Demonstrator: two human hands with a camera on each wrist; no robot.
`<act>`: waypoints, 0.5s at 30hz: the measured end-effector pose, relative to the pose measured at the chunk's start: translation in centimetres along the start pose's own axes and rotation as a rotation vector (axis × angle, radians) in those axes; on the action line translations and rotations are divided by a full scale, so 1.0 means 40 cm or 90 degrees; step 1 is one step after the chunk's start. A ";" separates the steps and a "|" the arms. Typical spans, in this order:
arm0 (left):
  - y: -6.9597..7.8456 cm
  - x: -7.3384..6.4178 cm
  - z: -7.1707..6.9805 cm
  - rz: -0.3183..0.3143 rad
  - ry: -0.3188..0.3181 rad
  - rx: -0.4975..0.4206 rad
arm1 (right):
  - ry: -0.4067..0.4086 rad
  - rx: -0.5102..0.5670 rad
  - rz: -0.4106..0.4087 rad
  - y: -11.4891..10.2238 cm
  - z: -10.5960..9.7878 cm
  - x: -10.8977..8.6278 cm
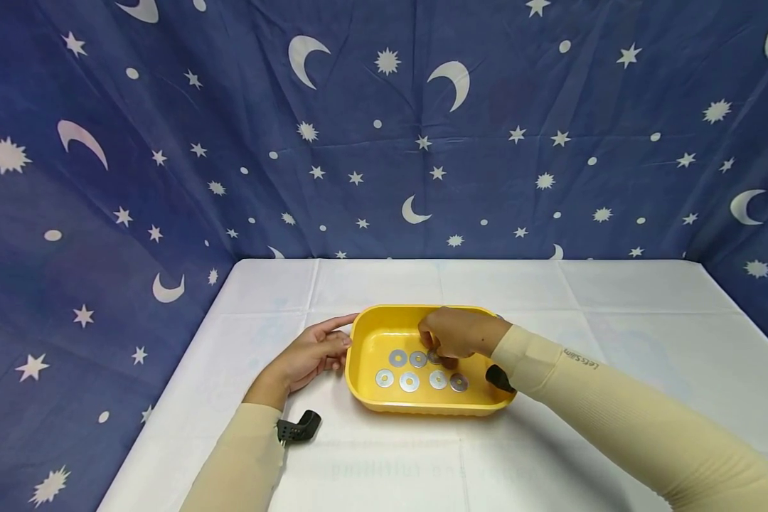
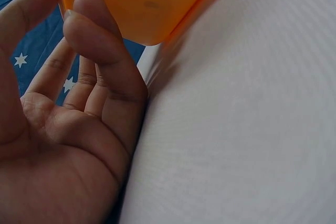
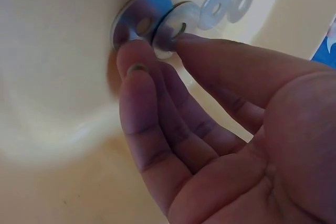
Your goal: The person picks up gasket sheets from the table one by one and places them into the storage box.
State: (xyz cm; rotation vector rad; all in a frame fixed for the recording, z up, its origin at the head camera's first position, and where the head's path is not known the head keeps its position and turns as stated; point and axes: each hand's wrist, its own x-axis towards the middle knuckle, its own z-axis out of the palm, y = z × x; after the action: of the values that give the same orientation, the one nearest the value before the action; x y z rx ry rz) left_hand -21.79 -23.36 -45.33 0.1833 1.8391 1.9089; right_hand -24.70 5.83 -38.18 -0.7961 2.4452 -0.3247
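A yellow plastic tray (image 1: 429, 408) stands on the white table, with flat metal washers (image 1: 409, 382) in two rows on its floor. My left hand (image 1: 310, 355) rests on the table at the tray's left side. Its fingertips touch the tray's outer wall (image 2: 142, 9), and its fingers are loosely bent. My right hand (image 1: 457, 332) reaches into the tray, fingers curled down at the back row. In the right wrist view, its fingertips hold a washer (image 3: 137, 17) by the near edge, while the thumb touches the neighbouring washer (image 3: 168, 30). The right hand hides part of the back row from above.
White cloth (image 1: 371, 469) covers the table. A blue curtain (image 1: 358, 142) with moons and stars hangs behind and at the sides. A black wrist camera (image 1: 299, 427) sits on the left forearm, and another (image 1: 499, 377) hangs from the right wrist near the tray's right wall.
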 end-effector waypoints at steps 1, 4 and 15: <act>0.001 0.000 0.000 0.000 0.000 0.000 | -0.002 0.001 -0.002 0.000 -0.003 -0.002; 0.001 0.001 0.001 0.000 0.000 0.001 | -0.009 0.006 -0.016 0.000 -0.015 -0.011; 0.004 -0.002 0.004 -0.004 0.006 0.006 | 0.075 0.021 -0.079 0.037 -0.073 -0.070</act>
State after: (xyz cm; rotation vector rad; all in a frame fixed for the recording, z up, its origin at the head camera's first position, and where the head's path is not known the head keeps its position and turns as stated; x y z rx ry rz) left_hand -21.68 -23.23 -45.16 0.1716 1.8519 1.9001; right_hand -25.15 8.88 -35.16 -0.9407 2.4976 -0.4700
